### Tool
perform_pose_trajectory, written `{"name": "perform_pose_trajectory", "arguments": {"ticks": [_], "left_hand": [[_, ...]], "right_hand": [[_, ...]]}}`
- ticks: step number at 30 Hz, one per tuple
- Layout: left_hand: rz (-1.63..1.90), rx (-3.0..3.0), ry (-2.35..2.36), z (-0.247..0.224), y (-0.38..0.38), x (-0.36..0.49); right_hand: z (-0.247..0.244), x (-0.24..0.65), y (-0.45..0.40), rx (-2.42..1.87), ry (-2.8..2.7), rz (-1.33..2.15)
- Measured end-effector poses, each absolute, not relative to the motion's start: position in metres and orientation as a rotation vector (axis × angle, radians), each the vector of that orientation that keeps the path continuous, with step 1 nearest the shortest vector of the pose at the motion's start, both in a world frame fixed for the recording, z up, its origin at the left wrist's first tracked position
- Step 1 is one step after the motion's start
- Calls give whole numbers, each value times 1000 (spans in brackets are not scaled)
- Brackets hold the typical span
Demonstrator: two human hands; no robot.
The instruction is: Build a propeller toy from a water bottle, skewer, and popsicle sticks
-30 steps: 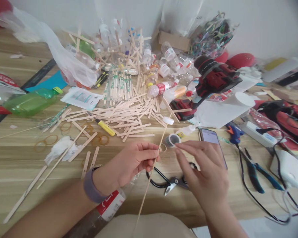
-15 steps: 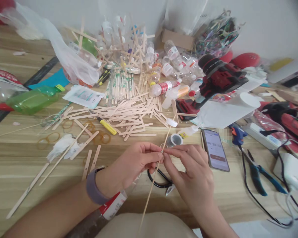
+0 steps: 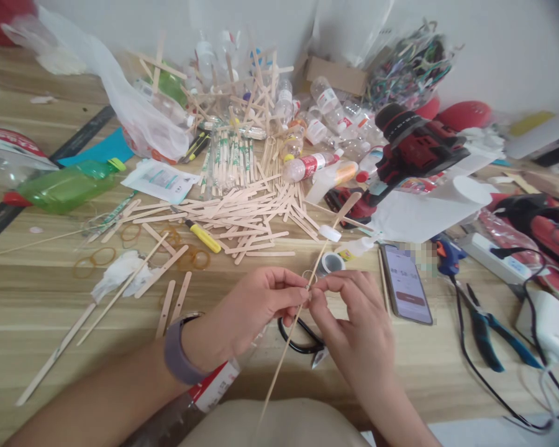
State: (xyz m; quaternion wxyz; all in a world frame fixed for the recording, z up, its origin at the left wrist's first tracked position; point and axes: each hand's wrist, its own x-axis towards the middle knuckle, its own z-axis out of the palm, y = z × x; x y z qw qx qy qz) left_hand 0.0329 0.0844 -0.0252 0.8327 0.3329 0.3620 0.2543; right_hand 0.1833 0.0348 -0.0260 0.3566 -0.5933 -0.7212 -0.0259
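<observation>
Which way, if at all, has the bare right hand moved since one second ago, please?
Yes, leftward against the black-framed rectangular phone: the bare right hand partly covered it then, but is clear of it now.

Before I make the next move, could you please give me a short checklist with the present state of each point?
1. Left hand grips the thin stick: ok.
2. Right hand has its fingertips beside the left ones: ok.
3. White cap sits toward the far end of the stick: ok; how tightly, cannot tell.
4. Spot between the fingertips can be inspected: not ok, the fingers cover it.
5. Scissors fully visible: not ok, the right hand hides part of them.
6. Yellow-handled cutter lies beyond both hands: ok.
</observation>
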Motion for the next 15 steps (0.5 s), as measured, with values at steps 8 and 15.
{"name": "perform_pose_trajectory", "arguments": {"ticks": [8, 15], "left_hand": [[512, 624, 728, -22, 86, 33], [474, 619, 722, -21, 88, 33]], "right_hand": [[-24, 192, 34, -1594, -1589, 320], [-31, 196, 53, -1496, -1093, 1116]]}}
